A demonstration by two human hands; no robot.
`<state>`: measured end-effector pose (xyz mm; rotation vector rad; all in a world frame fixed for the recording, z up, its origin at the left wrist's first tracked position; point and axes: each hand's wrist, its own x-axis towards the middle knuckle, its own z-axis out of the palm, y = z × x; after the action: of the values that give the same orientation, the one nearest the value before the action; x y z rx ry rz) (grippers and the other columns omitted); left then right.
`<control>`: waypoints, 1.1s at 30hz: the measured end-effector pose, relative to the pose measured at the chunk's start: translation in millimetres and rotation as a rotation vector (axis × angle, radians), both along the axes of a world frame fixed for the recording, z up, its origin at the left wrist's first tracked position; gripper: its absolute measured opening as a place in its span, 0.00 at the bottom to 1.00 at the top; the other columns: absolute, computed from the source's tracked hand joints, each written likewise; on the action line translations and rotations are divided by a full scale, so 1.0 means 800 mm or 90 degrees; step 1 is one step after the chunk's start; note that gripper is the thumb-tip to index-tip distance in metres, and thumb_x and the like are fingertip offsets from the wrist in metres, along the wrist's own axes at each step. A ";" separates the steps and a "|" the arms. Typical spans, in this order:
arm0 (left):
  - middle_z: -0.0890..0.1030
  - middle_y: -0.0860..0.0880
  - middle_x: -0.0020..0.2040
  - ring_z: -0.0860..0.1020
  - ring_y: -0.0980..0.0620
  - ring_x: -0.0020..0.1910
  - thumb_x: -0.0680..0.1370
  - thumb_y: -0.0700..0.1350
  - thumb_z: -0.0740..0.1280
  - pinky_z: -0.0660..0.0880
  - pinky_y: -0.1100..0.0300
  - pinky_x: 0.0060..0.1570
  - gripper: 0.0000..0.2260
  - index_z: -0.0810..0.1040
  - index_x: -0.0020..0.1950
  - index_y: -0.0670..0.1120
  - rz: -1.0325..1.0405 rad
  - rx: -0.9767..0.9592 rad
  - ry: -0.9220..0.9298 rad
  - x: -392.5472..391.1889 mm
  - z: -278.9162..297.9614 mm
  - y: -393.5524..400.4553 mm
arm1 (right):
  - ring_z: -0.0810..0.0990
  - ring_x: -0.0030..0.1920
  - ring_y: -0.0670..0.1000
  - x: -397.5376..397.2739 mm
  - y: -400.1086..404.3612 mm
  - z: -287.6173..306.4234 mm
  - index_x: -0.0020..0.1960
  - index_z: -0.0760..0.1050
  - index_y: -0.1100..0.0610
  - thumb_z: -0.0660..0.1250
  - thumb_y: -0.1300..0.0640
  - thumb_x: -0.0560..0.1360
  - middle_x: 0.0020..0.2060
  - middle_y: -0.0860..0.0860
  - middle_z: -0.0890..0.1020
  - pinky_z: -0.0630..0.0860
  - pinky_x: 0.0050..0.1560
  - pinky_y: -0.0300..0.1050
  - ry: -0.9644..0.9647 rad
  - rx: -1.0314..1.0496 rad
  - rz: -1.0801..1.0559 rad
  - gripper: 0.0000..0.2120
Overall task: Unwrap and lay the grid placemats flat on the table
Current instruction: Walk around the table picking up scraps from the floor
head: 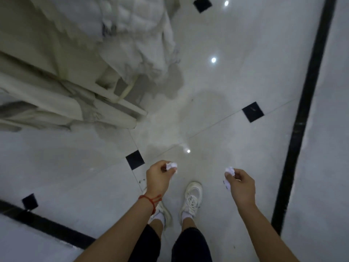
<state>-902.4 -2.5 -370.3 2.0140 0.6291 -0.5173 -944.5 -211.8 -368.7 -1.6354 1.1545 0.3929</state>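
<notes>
Standing: a person is looking straight down at a pale tiled floor (236, 76), both arms reaching forward over it.
Left hand (159, 176): its fingers are curling round a small crumpled white scrap (171, 166), which is peeking out at the fingertips.
Right hand (240, 183): its thumb and fingers are pinching a second crumpled white scrap (230, 171); a further bit of white is showing under the hand, and whether it is part of the same scrap cannot be told.
Scraps: two in all, one in each hand, held well apart above the floor.
Placemats: none is showing in this view, and no table is showing either.
Containers: none can be made out.
Wrist: a red string (151, 198) is circling the left one.
Shoes (190, 199): two white ones are standing on the floor; the left one is mostly hidden behind the left arm.
Tiles: four small black squares (252, 111) are sitting at the tile corners, and two black strips (302, 118) are crossing the floor.
Lights: three bright spots are reflecting off the floor.
Upper left: pale bedding or cloth (136, 35) is hanging over light furniture, blurred and cut off by the frame edge, so what it is stays unclear.
</notes>
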 end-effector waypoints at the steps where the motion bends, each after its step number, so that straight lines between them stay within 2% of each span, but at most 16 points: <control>1: 0.77 0.56 0.32 0.75 0.66 0.29 0.71 0.37 0.71 0.69 0.78 0.32 0.02 0.81 0.42 0.41 -0.011 -0.007 -0.003 0.002 0.033 -0.007 | 0.80 0.40 0.56 -0.002 -0.006 0.028 0.38 0.76 0.52 0.67 0.60 0.73 0.32 0.51 0.79 0.76 0.53 0.53 -0.005 0.004 -0.019 0.07; 3: 0.76 0.56 0.32 0.75 0.65 0.29 0.72 0.36 0.70 0.68 0.79 0.32 0.03 0.79 0.42 0.43 -0.043 -0.015 -0.013 0.008 0.094 -0.018 | 0.79 0.38 0.55 -0.003 -0.019 0.081 0.37 0.76 0.52 0.67 0.59 0.73 0.31 0.51 0.79 0.76 0.51 0.52 -0.025 0.012 -0.049 0.07; 6: 0.76 0.56 0.30 0.75 0.69 0.29 0.72 0.36 0.70 0.68 0.78 0.31 0.07 0.77 0.37 0.46 -0.090 -0.011 -0.036 0.016 0.166 -0.029 | 0.80 0.38 0.55 -0.004 -0.037 0.149 0.39 0.76 0.56 0.66 0.58 0.74 0.30 0.54 0.79 0.74 0.44 0.45 -0.064 0.011 -0.089 0.05; 8: 0.77 0.54 0.30 0.76 0.62 0.29 0.72 0.36 0.70 0.69 0.77 0.30 0.07 0.78 0.37 0.47 -0.094 -0.012 -0.050 0.025 0.205 -0.033 | 0.79 0.37 0.54 -0.003 -0.048 0.185 0.38 0.76 0.57 0.66 0.58 0.74 0.29 0.55 0.77 0.72 0.38 0.41 -0.085 0.013 -0.122 0.07; 11: 0.76 0.53 0.30 0.73 0.57 0.31 0.72 0.37 0.70 0.70 0.73 0.29 0.05 0.78 0.38 0.47 -0.102 -0.004 -0.063 0.045 0.250 -0.037 | 0.79 0.36 0.53 0.002 -0.064 0.224 0.37 0.76 0.59 0.66 0.57 0.75 0.29 0.55 0.77 0.72 0.37 0.41 -0.090 0.014 -0.184 0.09; 14: 0.78 0.53 0.32 0.75 0.55 0.33 0.72 0.38 0.70 0.71 0.75 0.32 0.11 0.77 0.35 0.52 -0.109 -0.023 -0.080 0.076 0.276 -0.042 | 0.76 0.33 0.54 0.018 -0.077 0.249 0.33 0.75 0.56 0.66 0.58 0.75 0.29 0.55 0.77 0.72 0.39 0.44 -0.105 0.036 -0.225 0.12; 17: 0.80 0.50 0.33 0.77 0.53 0.36 0.73 0.37 0.69 0.71 0.77 0.33 0.09 0.78 0.36 0.50 -0.126 -0.047 -0.072 0.119 0.292 -0.054 | 0.74 0.31 0.54 0.051 -0.092 0.269 0.32 0.74 0.56 0.66 0.60 0.75 0.28 0.56 0.76 0.71 0.36 0.44 -0.112 0.038 -0.231 0.13; 19: 0.79 0.49 0.32 0.76 0.53 0.34 0.73 0.37 0.69 0.71 0.74 0.33 0.08 0.78 0.35 0.45 -0.135 -0.046 -0.078 0.155 0.303 -0.067 | 0.75 0.30 0.53 0.084 -0.109 0.279 0.32 0.74 0.59 0.66 0.59 0.75 0.28 0.57 0.76 0.72 0.36 0.43 -0.117 0.031 -0.223 0.13; 22: 0.78 0.49 0.31 0.76 0.53 0.35 0.73 0.37 0.68 0.72 0.62 0.38 0.06 0.79 0.36 0.39 -0.152 -0.065 -0.072 0.216 0.312 -0.091 | 0.75 0.31 0.53 0.145 -0.143 0.289 0.32 0.74 0.59 0.65 0.59 0.75 0.28 0.56 0.77 0.72 0.37 0.44 -0.118 0.018 -0.197 0.13; 25: 0.78 0.55 0.27 0.75 0.55 0.33 0.73 0.37 0.68 0.71 0.64 0.36 0.10 0.78 0.31 0.44 -0.177 -0.079 -0.060 0.278 0.322 -0.124 | 0.75 0.32 0.55 0.206 -0.180 0.300 0.29 0.71 0.58 0.65 0.58 0.74 0.25 0.54 0.75 0.71 0.39 0.45 -0.117 -0.018 -0.172 0.16; 29: 0.77 0.56 0.22 0.75 0.65 0.26 0.74 0.38 0.68 0.70 0.74 0.30 0.11 0.78 0.31 0.44 -0.242 -0.109 -0.056 0.367 0.335 -0.179 | 0.73 0.32 0.53 0.277 -0.230 0.313 0.31 0.72 0.61 0.65 0.59 0.75 0.27 0.56 0.75 0.69 0.36 0.42 -0.119 -0.039 -0.183 0.14; 31: 0.76 0.55 0.22 0.75 0.65 0.25 0.74 0.36 0.68 0.70 0.72 0.30 0.12 0.77 0.30 0.47 -0.267 -0.123 -0.067 0.413 0.339 -0.209 | 0.72 0.31 0.51 0.307 -0.252 0.317 0.32 0.72 0.61 0.65 0.61 0.75 0.29 0.56 0.75 0.71 0.32 0.37 -0.133 -0.029 -0.207 0.13; 33: 0.77 0.54 0.26 0.75 0.60 0.27 0.74 0.36 0.68 0.71 0.68 0.32 0.11 0.77 0.32 0.47 -0.292 -0.125 -0.087 0.462 0.339 -0.238 | 0.73 0.32 0.51 0.335 -0.272 0.319 0.34 0.73 0.61 0.65 0.63 0.74 0.31 0.55 0.75 0.72 0.30 0.33 -0.138 -0.026 -0.233 0.10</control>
<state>-533.2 -192.5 -99.4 1.9833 0.0234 -0.6741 -676.6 -429.7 -113.5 -1.4224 1.2676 -0.0423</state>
